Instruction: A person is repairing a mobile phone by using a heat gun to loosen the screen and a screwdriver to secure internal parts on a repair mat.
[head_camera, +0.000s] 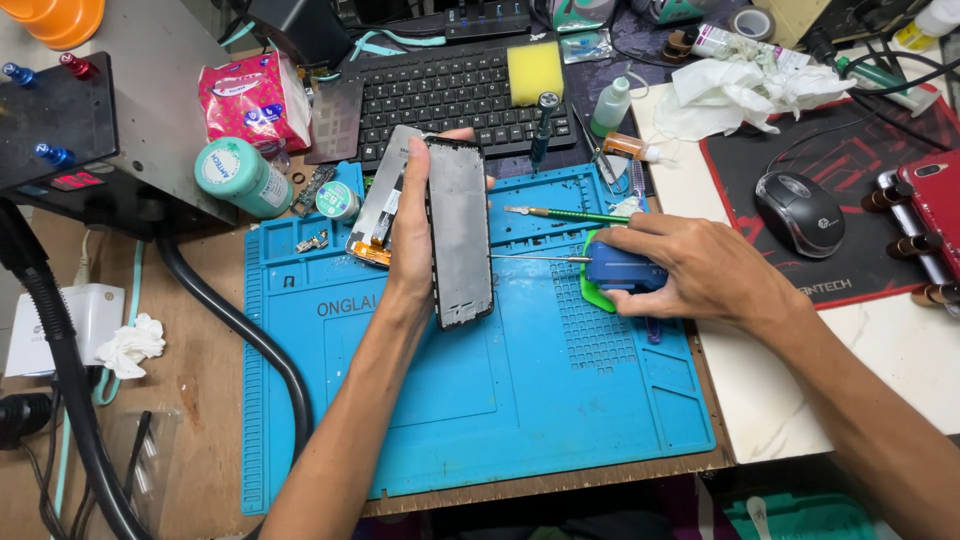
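My left hand (415, 235) holds a phone screen frame (460, 230) upright on edge over the blue repair mat (520, 400), fingers wrapped round its top and side. A second phone part with an orange flex cable (380, 205) rests behind that hand. My right hand (690, 270) grips a blue tool handle (622, 272) whose thin metal tip (540, 258) points left and reaches the frame's right edge. A green pad (592, 292) lies under the tool. A green-handled tool (570, 214) lies on the mat just above.
A black keyboard (450, 95) with a yellow sponge (535, 70) sits behind the mat. A teal can (243, 177) and pink packet (250, 100) stand left; a black hose (240, 330) curves beside the mat. A mouse (798, 212), a red phone (935, 205) and crumpled tissue (745, 90) lie right.
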